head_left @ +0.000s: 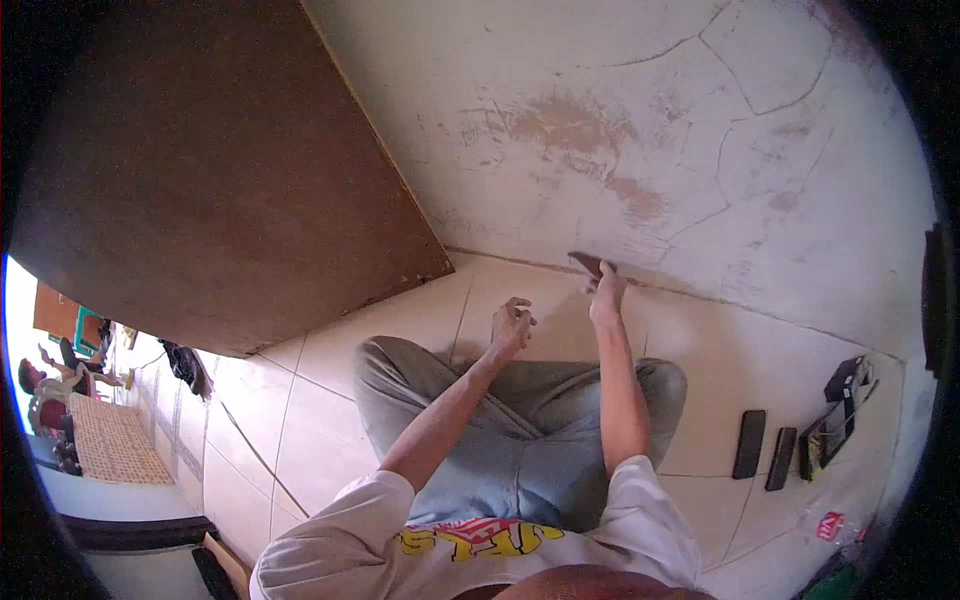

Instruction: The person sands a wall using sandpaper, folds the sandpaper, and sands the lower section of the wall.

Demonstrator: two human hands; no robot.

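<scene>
My right hand [606, 293] grips a dark brown sandpaper-like sheet [590, 264], its pointed end sticking out to the left. The sheet is close to the foot of a worn white wall [480, 190], which has cracks and rubbed brownish patches. Over the tiled floor [560, 350], in front of my crossed legs, my left hand [513, 325] is held up. Its fingers are loosely bent and apart, with nothing in them.
A brown door panel [230, 170] stands at the left. On the floor at right lie a black phone-like slab [749, 444], a second black slab [781, 459], a dark box-like item [827, 437] and a clear bottle with a red label [829, 526]. A person [65, 380] sits far left.
</scene>
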